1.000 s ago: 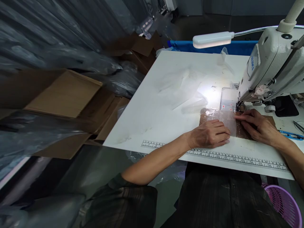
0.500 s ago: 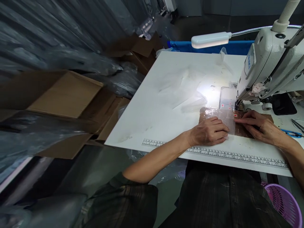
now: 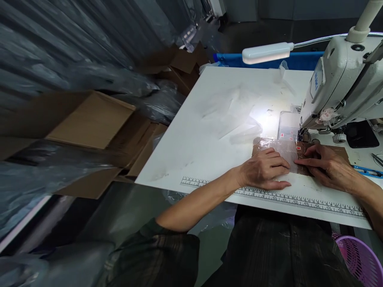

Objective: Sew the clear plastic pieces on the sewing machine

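Observation:
A clear plastic sheet (image 3: pixel 291 159) lies over a flat brown piece (image 3: pixel 336 151) on the white table, under the needle area of a sewing machine (image 3: pixel 332 83). My left hand (image 3: pixel 265 169) rests flat on the plastic, fingers stretched and thumb spread toward the table edge. From the right, my right hand (image 3: pixel 327 165) lies over the brown piece. Its extended index finger touches the plastic's right edge, and its other fingers are partly hidden. A small red mark shows on the work beside the presser foot (image 3: pixel 300 135).
A lamp (image 3: pixel 267 53) lights the white table (image 3: pixel 197 131), which has a printed ruler (image 3: pixel 278 196) along its front. Right of the machine are a dark phone-like object (image 3: pixel 361 134) and a blue tool (image 3: pixel 367 171). Cardboard boxes (image 3: pixel 92 119) stand left; a purple basket (image 3: pixel 357 255) sits below.
My left thumb has spread away from the other fingers toward the table edge. My right hand stays at the plastic's edge with slightly shifted fingers. The view has shifted a little.

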`<state>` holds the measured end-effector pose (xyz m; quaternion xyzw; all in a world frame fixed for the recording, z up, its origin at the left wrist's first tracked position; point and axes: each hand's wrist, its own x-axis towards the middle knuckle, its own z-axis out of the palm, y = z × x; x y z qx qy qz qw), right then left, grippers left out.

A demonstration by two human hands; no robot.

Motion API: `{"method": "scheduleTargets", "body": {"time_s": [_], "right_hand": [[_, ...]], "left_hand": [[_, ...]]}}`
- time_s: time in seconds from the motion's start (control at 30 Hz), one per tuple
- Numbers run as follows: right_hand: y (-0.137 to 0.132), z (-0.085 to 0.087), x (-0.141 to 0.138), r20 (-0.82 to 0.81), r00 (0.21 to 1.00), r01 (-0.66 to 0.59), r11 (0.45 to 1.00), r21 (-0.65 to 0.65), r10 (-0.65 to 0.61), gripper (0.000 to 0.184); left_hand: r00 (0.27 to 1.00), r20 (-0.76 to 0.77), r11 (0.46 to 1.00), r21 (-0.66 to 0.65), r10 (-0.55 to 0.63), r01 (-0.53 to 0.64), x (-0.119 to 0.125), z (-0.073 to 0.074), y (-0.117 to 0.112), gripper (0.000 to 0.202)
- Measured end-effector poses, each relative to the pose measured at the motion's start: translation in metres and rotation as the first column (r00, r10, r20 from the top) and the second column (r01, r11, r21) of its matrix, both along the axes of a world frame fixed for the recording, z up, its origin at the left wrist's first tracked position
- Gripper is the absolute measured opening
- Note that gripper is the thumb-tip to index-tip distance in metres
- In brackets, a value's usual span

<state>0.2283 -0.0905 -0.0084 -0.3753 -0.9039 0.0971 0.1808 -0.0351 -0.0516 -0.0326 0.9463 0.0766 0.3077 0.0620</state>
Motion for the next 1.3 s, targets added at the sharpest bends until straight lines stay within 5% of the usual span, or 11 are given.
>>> {"method": "scheduleTargets", "body": {"time_s": [0.1,0.23,0.4,0.63,0.83,1.3], "right_hand": [[0.0,-0.002,0.0,0.0,0.999,0.035,0.999,-0.012,-0.035,0.037],[0.0,-0.004,-0.002,-0.024,0.999,0.04,0.999,0.012,-0.039,0.037],[-0.001,-0.004,-0.003,-0.04,0.998,0.049,0.998,0.032,-0.048,0.036],[0.0,-0.008,-0.004,-0.079,0.995,0.065,0.998,-0.002,-0.064,0.035],[0.0,-0.017,-0.004,-0.127,0.977,0.173,0.985,-0.008,-0.173,0.037],[-0.002,-0.017,-0.005,-0.063,0.979,0.197,0.98,0.005,-0.196,0.036]], "left_hand": [[0.994,0.082,0.997,-0.018,0.071,-0.069,0.0,0.005,0.007,0.042],[0.98,-0.091,0.983,0.062,0.178,-0.173,0.007,0.012,0.025,0.036],[0.95,-0.266,0.966,0.24,0.165,-0.101,0.019,0.012,0.044,0.04],[0.882,-0.416,0.945,0.314,0.223,-0.091,0.025,0.013,0.044,0.047],[0.827,-0.484,0.943,0.294,0.287,-0.156,0.035,0.021,0.053,0.044],[0.871,-0.407,0.958,0.191,0.276,-0.214,0.029,0.015,0.053,0.048]]}}
